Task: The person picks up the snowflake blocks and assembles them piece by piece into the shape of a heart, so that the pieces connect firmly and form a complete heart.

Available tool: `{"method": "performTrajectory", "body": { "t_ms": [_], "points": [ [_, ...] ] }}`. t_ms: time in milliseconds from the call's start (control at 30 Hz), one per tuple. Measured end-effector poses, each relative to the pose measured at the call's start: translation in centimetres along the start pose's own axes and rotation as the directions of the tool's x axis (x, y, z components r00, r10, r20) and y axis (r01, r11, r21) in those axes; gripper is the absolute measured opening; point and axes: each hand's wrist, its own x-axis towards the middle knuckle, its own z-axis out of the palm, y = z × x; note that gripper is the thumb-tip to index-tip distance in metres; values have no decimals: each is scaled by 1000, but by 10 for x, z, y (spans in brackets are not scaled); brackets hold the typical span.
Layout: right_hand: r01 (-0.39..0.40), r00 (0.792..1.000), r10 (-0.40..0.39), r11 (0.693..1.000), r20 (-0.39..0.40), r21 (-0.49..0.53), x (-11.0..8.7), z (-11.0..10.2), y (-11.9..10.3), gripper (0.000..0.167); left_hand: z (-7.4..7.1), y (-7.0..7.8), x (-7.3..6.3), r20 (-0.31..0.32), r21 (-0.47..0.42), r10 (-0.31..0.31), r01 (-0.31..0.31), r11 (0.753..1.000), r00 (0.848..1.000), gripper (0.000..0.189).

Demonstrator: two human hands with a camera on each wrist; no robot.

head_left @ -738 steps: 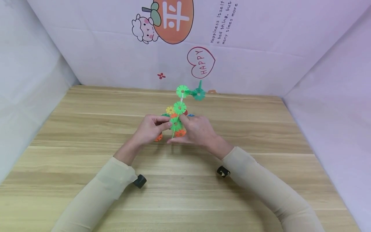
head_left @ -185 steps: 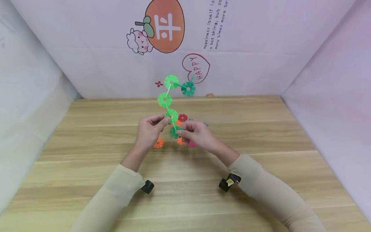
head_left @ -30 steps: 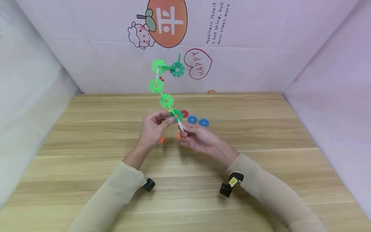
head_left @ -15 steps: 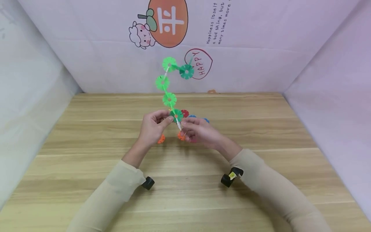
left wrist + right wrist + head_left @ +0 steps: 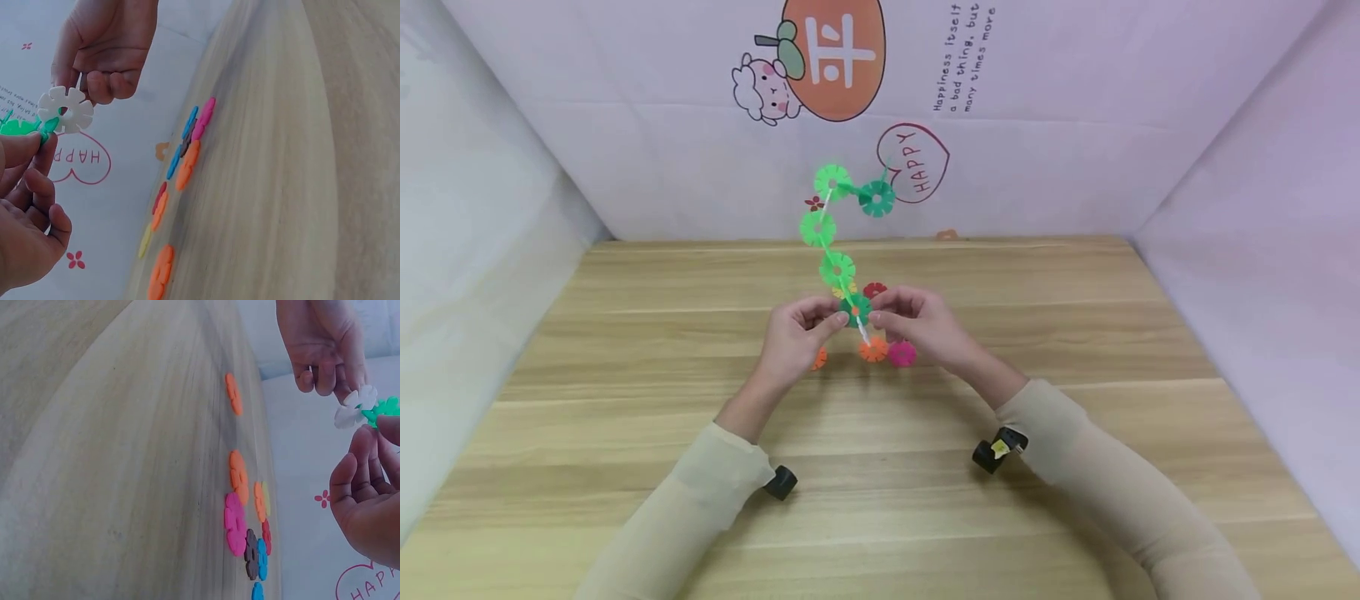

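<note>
Hands | pinch notched green plastic disc | round white disc interlocked

Your table bears a pink disc, orange discs left of it, and red, yellow, brown and blue discs beyond.

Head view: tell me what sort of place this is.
It looks like a small tabletop recording booth, though I can't be sure. The wood-grain table is closed in by pale side panels and a printed backdrop, and black cameras sit at both wrists.
</note>
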Motion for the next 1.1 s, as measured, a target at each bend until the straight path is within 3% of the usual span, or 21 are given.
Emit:
{"method": "performTrajectory", "body": {
  "t_ms": [200,433,600,733,900,1033,1100],
  "points": [
    [-15,1000,15,1000,0,23,1,-7,4,23,-9,-4,-3,-9,4,-19,19,1000,1000,25],
    [-43,989,54,996,-135,81,9,-28,-1,26,-25,-9,-6,-36,47,-19,21,999,999,24],
    [-15,978,43,990,-203,137,22,-40,-13,17,-29,-11,-8,-18,88,-26,28,996,999,24],
    [29,976,12,982,-215,186,30,-46,-22,12,-31,-13,-12,16,114,-12,11,993,1000,23],
    [18,977,24,981,-211,192,31,-46,-26,7,-34,-16,-14,39,124,-17,12,992,999,23],
    [5,969,52,973,-241,231,30,-42,-27,4,-38,-15,-14,-15,145,-67,69,987,998,28],
    [7,962,63,967,-264,256,30,-39,-27,4,-40,-12,-14,-70,148,-60,70,987,996,31]
  ]
}}
